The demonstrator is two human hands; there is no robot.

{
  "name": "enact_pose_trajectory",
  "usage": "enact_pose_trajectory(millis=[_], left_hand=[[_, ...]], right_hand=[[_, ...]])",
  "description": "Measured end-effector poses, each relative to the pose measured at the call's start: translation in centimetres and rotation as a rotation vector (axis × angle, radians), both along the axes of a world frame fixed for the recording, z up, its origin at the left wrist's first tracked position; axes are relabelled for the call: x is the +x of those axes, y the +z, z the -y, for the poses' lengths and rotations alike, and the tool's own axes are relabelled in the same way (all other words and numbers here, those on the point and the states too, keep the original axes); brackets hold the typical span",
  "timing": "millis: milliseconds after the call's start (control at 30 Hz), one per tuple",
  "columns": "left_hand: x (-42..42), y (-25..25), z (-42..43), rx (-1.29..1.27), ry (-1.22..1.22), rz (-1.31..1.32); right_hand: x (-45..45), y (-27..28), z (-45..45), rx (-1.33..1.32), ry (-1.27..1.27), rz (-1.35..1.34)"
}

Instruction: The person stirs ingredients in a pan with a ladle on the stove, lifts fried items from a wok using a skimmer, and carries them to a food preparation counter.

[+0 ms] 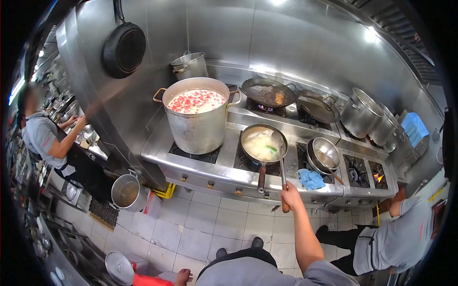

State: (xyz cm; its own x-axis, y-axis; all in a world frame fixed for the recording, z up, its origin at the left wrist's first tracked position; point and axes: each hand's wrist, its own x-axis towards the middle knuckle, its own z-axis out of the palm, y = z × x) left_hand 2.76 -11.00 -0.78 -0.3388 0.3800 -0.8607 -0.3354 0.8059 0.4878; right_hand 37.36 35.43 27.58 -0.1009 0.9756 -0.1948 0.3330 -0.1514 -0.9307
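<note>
wooden-handled utensil point(283, 169) gripped firmly in the right hand point(290, 195) — and its metal end is down in the pan point(260, 128), at the right side! that pan sits on a front burner of the stove point(224, 181), its handle pointing towards the person, with pale, creamy food point(257, 145) inside and a bright green piece point(272, 148) showing. the left hand point(183, 277) is low at the bottom edge, partly cut off, near something red point(151, 280) — can't tell whether it holds anything. left of the pan, a big pot point(198, 131) of white liquid dotted with red pieces! to the right, a crumpled blue cloth point(311, 178) beside stacked bowls point(325, 152). behind, a wok point(267, 90) over flame. one co-worker point(47, 136) stands far left, another point(391, 233) at right.
</note>
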Motion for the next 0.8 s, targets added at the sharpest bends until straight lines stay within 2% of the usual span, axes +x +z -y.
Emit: enact_pose_trajectory(millis=[33,133,167,233,400,467,667,800], left_hand=[[0.0,0.3,-0.1,0.010,-0.004,0.005],[-0.2,0.3,-0.4,0.021,-0.026,0.014],[-0.3,0.2,-0.6,0.025,-0.035,0.018],[-0.5,0.1,-0.9,0.030,-0.028,0.022],[-0.9,-0.4,-1.1,0.042,-0.017,0.022],[-0.8,-0.5,-0.6,0.044,-0.002,0.033],[-0.6,-0.7,1.4,0.001,-0.042,0.027],[-0.3,-0.4,2.3,-0.021,-0.034,-0.011]], right_hand=[[-0.4,0.5,-0.3,-0.002,-0.005,0.000],[-1.5,1.7,-1.4,-0.223,0.029,-0.351],[-2.0,2.0,-1.7,-0.221,0.027,-0.354],[-2.8,2.8,-2.1,-0.319,0.048,-0.541],[-4.4,1.6,-4.1,-0.383,0.098,-0.659],[-5.0,1.5,-4.3,-0.504,0.064,-0.857],[-5.4,1.5,-4.5,-0.592,0.137,-1.046],[-4.8,1.1,-3.9,-0.577,0.143,-1.030]])
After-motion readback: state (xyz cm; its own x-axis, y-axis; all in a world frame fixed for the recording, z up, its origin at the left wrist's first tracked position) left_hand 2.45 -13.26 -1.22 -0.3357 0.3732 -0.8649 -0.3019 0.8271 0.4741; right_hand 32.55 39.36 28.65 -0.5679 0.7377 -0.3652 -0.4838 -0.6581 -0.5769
